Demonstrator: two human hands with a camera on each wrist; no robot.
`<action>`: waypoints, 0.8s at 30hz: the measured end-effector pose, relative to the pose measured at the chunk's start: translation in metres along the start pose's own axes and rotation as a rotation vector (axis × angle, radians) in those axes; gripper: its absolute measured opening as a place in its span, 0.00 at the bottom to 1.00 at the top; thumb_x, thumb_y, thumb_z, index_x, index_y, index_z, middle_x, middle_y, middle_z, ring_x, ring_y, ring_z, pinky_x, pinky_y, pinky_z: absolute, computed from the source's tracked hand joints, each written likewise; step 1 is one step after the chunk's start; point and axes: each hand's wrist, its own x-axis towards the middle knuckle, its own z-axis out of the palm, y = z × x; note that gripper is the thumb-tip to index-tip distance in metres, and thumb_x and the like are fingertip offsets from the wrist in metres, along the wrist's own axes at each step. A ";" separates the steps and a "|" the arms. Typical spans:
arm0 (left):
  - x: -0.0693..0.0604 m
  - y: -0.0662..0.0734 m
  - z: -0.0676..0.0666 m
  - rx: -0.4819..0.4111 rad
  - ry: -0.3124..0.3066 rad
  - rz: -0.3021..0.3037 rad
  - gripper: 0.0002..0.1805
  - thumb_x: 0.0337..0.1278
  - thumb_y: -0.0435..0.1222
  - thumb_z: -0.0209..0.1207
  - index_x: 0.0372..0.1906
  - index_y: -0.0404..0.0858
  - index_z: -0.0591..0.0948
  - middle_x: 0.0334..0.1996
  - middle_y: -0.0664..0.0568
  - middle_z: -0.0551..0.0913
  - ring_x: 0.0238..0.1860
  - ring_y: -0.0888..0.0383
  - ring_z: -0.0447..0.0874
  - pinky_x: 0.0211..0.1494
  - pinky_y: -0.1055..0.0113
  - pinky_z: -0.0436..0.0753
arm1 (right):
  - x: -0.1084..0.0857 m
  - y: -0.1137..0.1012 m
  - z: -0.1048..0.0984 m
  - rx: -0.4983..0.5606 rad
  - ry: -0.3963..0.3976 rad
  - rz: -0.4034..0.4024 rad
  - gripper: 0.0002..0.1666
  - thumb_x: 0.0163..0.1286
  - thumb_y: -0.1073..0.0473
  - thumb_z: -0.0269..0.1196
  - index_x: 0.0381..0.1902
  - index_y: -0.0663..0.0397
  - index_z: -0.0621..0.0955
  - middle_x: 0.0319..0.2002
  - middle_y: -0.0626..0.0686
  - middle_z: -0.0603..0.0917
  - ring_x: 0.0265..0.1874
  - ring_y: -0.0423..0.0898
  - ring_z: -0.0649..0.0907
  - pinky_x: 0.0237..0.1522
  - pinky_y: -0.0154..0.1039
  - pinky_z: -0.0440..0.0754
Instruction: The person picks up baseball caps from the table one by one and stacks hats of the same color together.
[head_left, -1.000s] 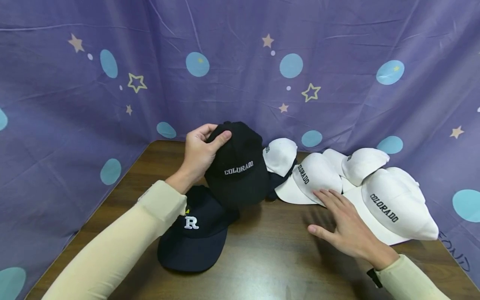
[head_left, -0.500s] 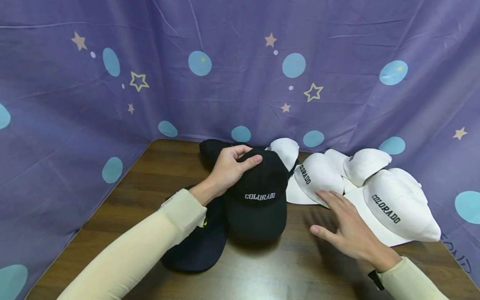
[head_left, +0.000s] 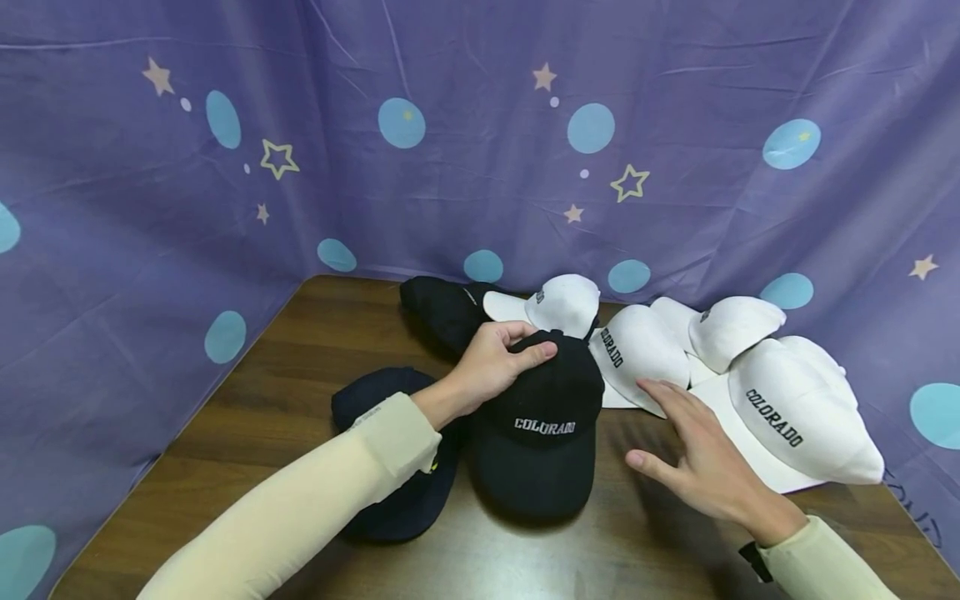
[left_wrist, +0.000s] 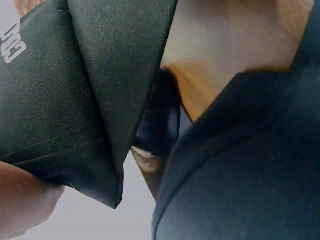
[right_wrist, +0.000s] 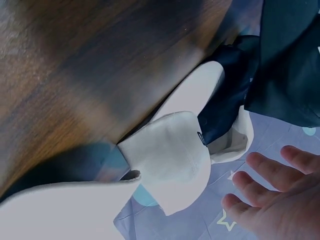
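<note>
My left hand (head_left: 495, 362) pinches the crown's back edge of a black COLORADO cap (head_left: 543, 450), thumb on top, brim toward me. In the left wrist view, the thumb (left_wrist: 25, 200) presses that cap's cloth (left_wrist: 55, 90). Left of it, partly behind my forearm, lies a navy cap (head_left: 397, 508). My right hand (head_left: 701, 462) has its fingers spread beside a white COLORADO cap (head_left: 648, 350); whether the fingertips touch it I cannot tell. The right wrist view shows the right hand (right_wrist: 280, 195) with nothing in it.
More white caps lie at the right, a large one (head_left: 795, 408) in front and a smaller one (head_left: 731, 329) behind. At the back are another white cap (head_left: 566, 304) and a black cap (head_left: 442, 312). A purple curtain (head_left: 465, 192) rises behind the wooden table (head_left: 247, 442).
My left hand has brought the black COLORADO cap down and to the right, toward me, uncovering the black and white caps at the back. My right hand has barely moved.
</note>
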 end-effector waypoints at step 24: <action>-0.001 -0.029 0.021 0.277 -0.071 -0.073 0.11 0.67 0.46 0.66 0.40 0.42 0.86 0.33 0.58 0.84 0.35 0.63 0.80 0.44 0.67 0.79 | 0.005 -0.003 0.001 -0.009 0.022 -0.030 0.57 0.56 0.43 0.78 0.79 0.45 0.65 0.74 0.52 0.69 0.72 0.61 0.67 0.65 0.63 0.63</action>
